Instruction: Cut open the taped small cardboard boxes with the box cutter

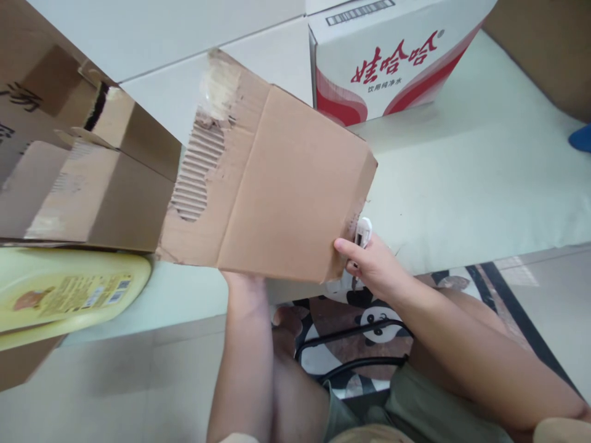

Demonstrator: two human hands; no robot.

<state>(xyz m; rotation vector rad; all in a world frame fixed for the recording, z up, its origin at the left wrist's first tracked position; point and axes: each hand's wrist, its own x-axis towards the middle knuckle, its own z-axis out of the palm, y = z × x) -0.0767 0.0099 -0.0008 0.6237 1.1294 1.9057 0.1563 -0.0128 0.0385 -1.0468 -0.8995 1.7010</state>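
A piece of brown cardboard (295, 184), creased across, is held up tilted in front of me. At its upper left, the top layer is torn off and the corrugation shows, with a patch of clear tape above. My left hand (243, 280) is behind the lower edge; only the wrist and heel show, and its fingers are hidden. At the lower right corner, my right hand (372, 261) is closed around a small white utility knife (363, 231), with the thumb against the cardboard edge. Whether the knife's blade is out cannot be made out.
A white and red drinking-water carton (383, 74) stands at the back of the pale green tabletop (498, 166). Open brown boxes (133, 184) and a yellow bottle (78, 292) are on the left. Below are a panda-patterned mat (378, 326) and a black metal bar (355, 332).
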